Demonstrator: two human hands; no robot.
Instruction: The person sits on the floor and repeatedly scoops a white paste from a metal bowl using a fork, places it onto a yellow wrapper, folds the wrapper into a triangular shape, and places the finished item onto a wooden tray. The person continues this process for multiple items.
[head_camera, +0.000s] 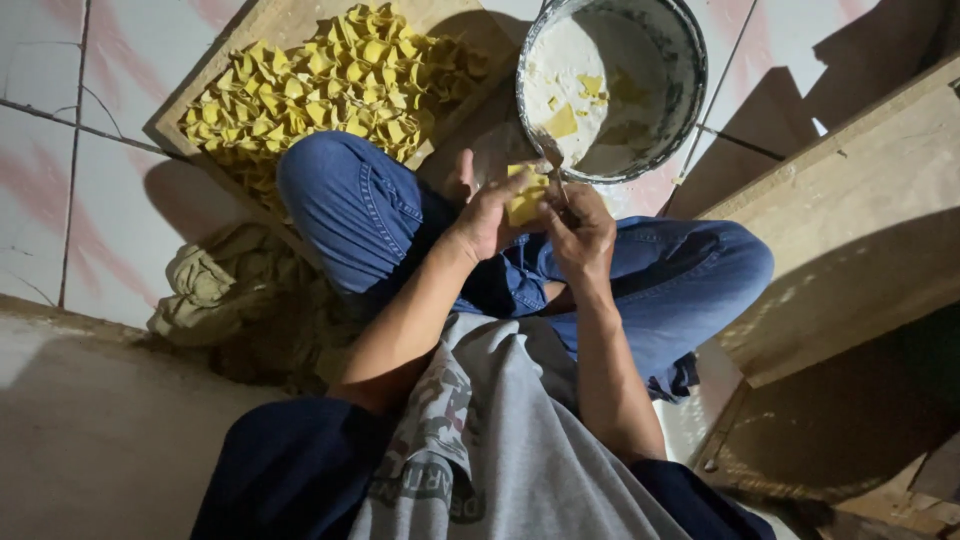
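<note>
I sit cross-legged on a tiled floor in blue jeans. My left hand holds a yellow square wrapper in front of me. My right hand touches the wrapper's right edge and grips a thin utensil that points up toward the bowl. A round metal bowl with pale filling and a few yellow scraps stands just beyond my hands. To the upper left a wooden tray carries several folded yellow dumplings.
A crumpled olive cloth lies on the floor by my left knee. A wooden board slants at the right, with another wooden piece below it. A low concrete ledge runs along the lower left.
</note>
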